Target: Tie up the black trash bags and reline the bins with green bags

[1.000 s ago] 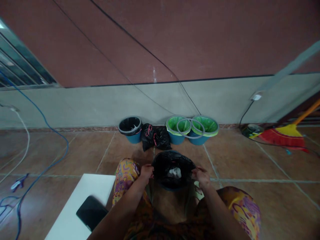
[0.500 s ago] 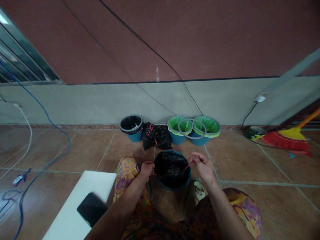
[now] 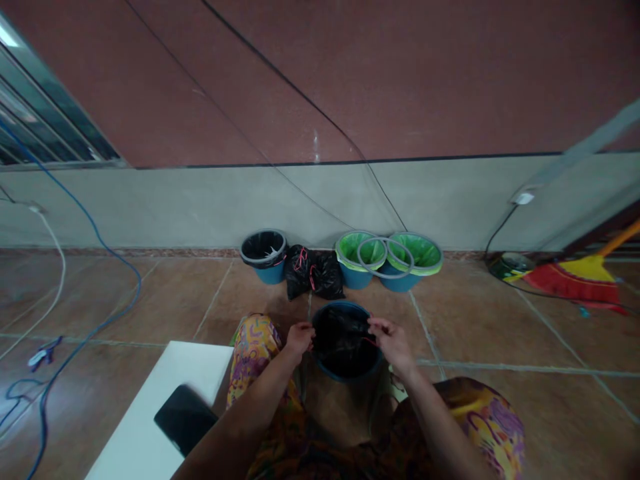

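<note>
A blue bin (image 3: pixel 345 379) stands on the floor between my knees, with a black garbage bag (image 3: pixel 345 333) inside it. At the bin's left rim my left hand (image 3: pixel 301 338) is closed in a pinch on the bag's edge. My right hand (image 3: pixel 393 341) pinches the bag at the right rim, where a bit of red drawstring (image 3: pixel 370 341) shows by the fingers. The bag's top is drawn inward and its contents cannot be made out.
By the wall stand a black-lined bin (image 3: pixel 270 273), two tied black bags (image 3: pixel 327 277) and two green-lined bins (image 3: pixel 356 277) with loose grey rings (image 3: pixel 385 275) on top. A white board (image 3: pixel 150 393) carrying a black phone-like object (image 3: pixel 185 419) lies left; a red broom (image 3: pixel 575 287) lies right.
My right hand has moved left and inward from holding the stretched red drawstring to pinching the bag near the rim. My left hand has shifted slightly right. The bag's mouth has drawn in.
</note>
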Demonstrator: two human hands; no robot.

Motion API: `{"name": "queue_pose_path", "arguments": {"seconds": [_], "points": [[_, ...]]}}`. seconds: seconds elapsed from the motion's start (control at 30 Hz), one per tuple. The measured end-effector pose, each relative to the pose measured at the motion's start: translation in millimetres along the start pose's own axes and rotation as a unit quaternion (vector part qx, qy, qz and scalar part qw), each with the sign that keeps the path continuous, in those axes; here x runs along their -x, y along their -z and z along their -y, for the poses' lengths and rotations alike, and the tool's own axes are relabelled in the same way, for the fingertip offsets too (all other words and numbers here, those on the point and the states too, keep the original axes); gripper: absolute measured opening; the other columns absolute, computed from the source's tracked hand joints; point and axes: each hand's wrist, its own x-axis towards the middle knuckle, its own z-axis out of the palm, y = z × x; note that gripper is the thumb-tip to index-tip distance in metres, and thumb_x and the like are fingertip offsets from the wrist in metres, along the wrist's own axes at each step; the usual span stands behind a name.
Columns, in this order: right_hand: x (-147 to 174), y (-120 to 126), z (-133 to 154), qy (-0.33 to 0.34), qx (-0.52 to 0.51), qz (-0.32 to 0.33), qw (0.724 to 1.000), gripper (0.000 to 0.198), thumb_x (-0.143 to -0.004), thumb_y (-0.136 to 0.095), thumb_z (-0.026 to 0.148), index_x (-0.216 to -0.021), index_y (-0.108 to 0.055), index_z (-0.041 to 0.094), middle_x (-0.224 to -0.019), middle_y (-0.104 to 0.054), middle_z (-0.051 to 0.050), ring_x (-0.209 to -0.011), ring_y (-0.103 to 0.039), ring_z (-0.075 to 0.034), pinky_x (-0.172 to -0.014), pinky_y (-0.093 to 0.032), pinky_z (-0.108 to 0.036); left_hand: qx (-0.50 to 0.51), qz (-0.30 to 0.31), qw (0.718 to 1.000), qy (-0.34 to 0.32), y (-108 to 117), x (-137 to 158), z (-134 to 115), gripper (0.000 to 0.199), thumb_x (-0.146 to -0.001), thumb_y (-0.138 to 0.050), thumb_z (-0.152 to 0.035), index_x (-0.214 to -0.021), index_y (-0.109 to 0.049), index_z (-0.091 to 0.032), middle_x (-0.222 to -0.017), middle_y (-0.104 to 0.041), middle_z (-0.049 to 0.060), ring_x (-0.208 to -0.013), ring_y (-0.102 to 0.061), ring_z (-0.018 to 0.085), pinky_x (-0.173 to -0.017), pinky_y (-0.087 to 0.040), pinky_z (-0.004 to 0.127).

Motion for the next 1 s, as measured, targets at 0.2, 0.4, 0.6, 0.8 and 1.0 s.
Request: {"name": "queue_pose_path", "arguments": {"seconds": [0.2,0.4,0.6,0.8,1.0], "points": [[10,-30,-32,0.037,0.085,0.075,0.993,0.034,-0.074,-0.057,0.038,-0.096,-0.074,0.020,-0.071,-0.067,-0.001,-0.067,-0.060,-0.018,-0.067,-0.047,-0.030,0.002,-0.010,0.998,-0.068,1,8,-14,0.029,-0.070,-0.054,-0.006,-0.094,-0.068,-0.015,-0.057,-0.059,-0.005,-0.040,-0.045,0.007,-0.044,-0.039,0.021],[18,-71,-21,0.071,0.187,0.132,0.971,0.053,-0.075,-0.055,0.022,-0.127,-0.059,0.016,-0.074,-0.069,0.000,-0.071,-0.065,-0.018,-0.072,-0.048,-0.030,-0.002,0.049,0.983,-0.180,-3,24,-49,0.029,-0.073,-0.053,-0.011,-0.097,-0.069,-0.015,-0.065,-0.063,-0.003,-0.046,-0.049,0.007,-0.049,-0.042,0.020],[22,-96,-23,0.112,0.186,0.176,0.960,0.051,-0.082,-0.059,0.022,-0.133,-0.053,0.018,-0.086,-0.074,-0.003,-0.077,-0.069,-0.019,-0.070,-0.048,-0.027,-0.003,0.157,0.967,-0.203,-11,48,-68,0.036,-0.070,-0.053,-0.011,-0.103,-0.067,-0.013,-0.061,-0.060,-0.004,-0.049,-0.049,0.007,-0.050,-0.039,0.019],[8,-83,-33,0.081,0.303,0.146,0.938,0.032,-0.096,-0.042,0.030,-0.089,-0.070,0.017,-0.082,-0.074,-0.009,-0.076,-0.068,-0.021,-0.069,-0.045,-0.029,0.030,0.198,0.946,-0.256,3,44,-68,0.039,-0.077,-0.058,-0.021,-0.114,-0.067,-0.014,-0.068,-0.067,-0.001,-0.067,-0.061,0.013,-0.076,-0.050,0.027],[0,-62,-17,0.103,0.302,0.150,0.936,0.037,-0.095,-0.036,0.028,-0.083,-0.070,0.020,-0.079,-0.073,-0.007,-0.078,-0.068,-0.019,-0.077,-0.046,-0.029,-0.129,0.069,0.959,-0.242,4,13,-34,0.050,-0.072,-0.057,-0.004,-0.118,-0.067,-0.020,-0.107,-0.073,0.005,-0.097,-0.066,0.019,-0.097,-0.049,0.032]]}}
